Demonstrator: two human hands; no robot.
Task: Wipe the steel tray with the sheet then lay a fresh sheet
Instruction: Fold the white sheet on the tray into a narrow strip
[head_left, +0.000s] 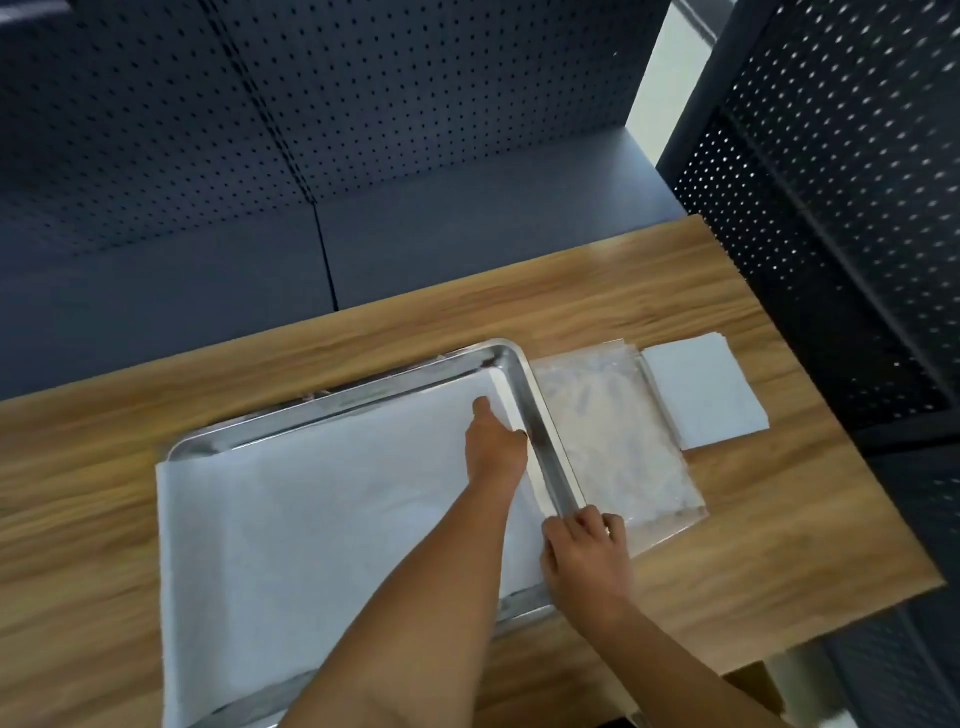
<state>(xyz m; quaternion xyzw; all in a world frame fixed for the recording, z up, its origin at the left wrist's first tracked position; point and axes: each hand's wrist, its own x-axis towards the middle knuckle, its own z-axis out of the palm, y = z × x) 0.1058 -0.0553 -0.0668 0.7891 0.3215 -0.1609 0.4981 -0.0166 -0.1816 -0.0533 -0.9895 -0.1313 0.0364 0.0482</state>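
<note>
The steel tray (545, 441) lies on the wooden table. A large white sheet (322, 525) covers its floor and hangs over its left rim. My left hand (493, 441) reaches across and presses down on the sheet near the tray's far right corner, holding nothing. My right hand (587, 556) is at the tray's right rim near the front corner, with its fingers curled over the rim beside the sheet's edge. My left forearm hides part of the sheet and the tray's front rim.
A clear plastic bag (618, 441) with white material inside lies against the tray's right side. A stack of white folded sheets (706, 395) sits further right. Dark pegboard panels (260, 130) stand behind and to the right. The table edge (883, 587) runs near right.
</note>
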